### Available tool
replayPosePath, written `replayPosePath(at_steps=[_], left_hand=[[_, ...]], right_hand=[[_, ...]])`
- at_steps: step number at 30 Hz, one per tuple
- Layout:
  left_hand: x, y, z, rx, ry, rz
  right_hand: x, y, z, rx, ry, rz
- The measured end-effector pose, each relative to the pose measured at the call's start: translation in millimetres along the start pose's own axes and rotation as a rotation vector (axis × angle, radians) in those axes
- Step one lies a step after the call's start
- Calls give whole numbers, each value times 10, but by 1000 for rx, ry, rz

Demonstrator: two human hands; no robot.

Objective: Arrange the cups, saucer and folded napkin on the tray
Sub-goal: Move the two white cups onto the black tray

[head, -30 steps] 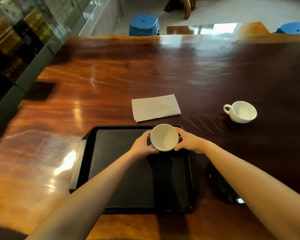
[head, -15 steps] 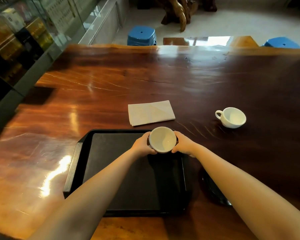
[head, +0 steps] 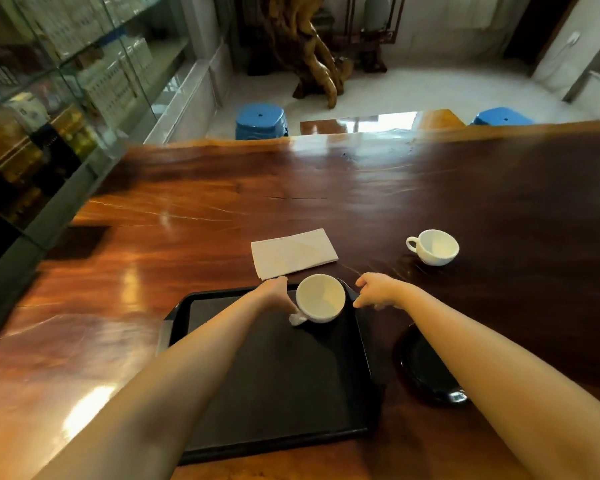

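A white cup (head: 321,299) stands in the far right corner of the black tray (head: 284,393), its handle pointing toward me on the left. My left hand (head: 274,296) lies against the cup's left side, fingers at the handle. My right hand (head: 378,291) hovers just right of the tray's corner, fingers apart, off the cup. A folded white napkin (head: 293,252) lies on the table just beyond the tray. A second white cup (head: 433,247) sits on the table farther right. A dark saucer (head: 426,372) lies right of the tray, partly under my right forearm.
The glossy wooden table (head: 153,271) stretches wide to the left and far side. Glass display cabinets (head: 49,116) run along the left. Two blue stools (head: 261,120) and a carved root stand beyond the far edge.
My right hand has let go of the cup and moved right. The cup now rests on the tray with only my left hand on it. The camera has tilted up.
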State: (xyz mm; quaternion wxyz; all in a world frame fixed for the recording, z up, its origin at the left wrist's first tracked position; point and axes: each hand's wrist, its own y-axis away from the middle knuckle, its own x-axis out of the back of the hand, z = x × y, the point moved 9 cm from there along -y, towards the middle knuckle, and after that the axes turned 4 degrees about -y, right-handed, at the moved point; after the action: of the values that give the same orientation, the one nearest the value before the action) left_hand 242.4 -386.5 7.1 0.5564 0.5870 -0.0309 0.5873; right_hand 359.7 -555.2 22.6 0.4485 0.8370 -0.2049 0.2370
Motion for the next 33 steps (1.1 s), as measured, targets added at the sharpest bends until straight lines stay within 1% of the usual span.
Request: replayPosePath(at_steps=[5, 7, 9, 11, 14, 22, 28, 33], left_hand=[[424, 136, 233, -68, -160, 62], [556, 163, 381, -111, -150, 69], [616, 190, 543, -151, -83, 23], [622, 213, 719, -194, -68, -13], [562, 200, 982, -245, -128, -32], [246, -109, 1743, -339, -231, -166], [53, -577, 2292, -319, -305, -234], [-164, -1079, 2597, -297, -339, -231]], right_hand=[[274, 326, -86, 1, 46, 20], [354, 438, -61, -26, 58, 4], [432, 525, 1, -53, 54, -10], [533, 584, 94, -80, 40, 7], [675, 626, 275, -121, 15, 23], [1062, 481, 968, -224, -2, -37], [1409, 85, 1516, -285, 20, -122], [1636, -360, 2036, -300, 36, -126]])
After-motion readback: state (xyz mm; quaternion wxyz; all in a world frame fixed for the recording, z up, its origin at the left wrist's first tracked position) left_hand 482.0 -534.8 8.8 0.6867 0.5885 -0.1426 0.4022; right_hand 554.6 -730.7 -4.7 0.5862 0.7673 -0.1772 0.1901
